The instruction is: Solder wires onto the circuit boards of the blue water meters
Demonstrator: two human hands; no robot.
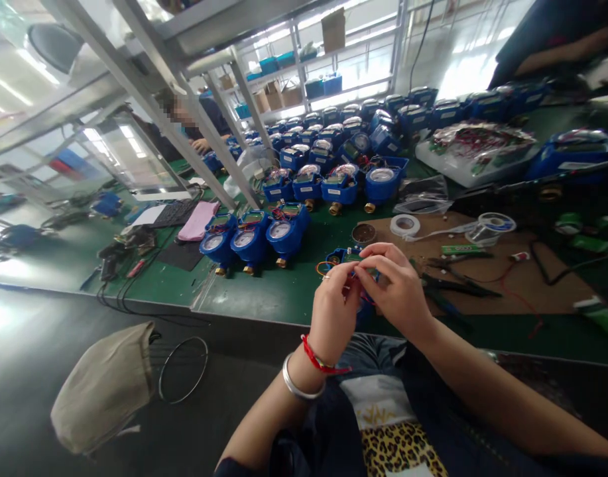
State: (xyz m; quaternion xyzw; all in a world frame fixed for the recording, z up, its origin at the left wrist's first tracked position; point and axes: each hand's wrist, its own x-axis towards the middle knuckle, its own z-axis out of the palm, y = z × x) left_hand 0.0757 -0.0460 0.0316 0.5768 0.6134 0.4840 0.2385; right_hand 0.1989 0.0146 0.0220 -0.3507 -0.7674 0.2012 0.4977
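Note:
My left hand (333, 311) and my right hand (393, 285) meet over the near edge of the green bench (264, 291). Both have their fingers pinched together on a blue water meter (344, 257) with red and orange wires, mostly hidden behind the hands. The left wrist carries a silver bangle and a red string. Three blue meters (251, 240) with brass fittings stand in a row just left of my hands.
Rows of several blue meters (333, 179) fill the back of the bench. A brown mat (483, 271) on the right holds pliers, tape rolls (404, 225) and wires. A pink pad, a keyboard and cables lie left. Another person sits behind the metal frame.

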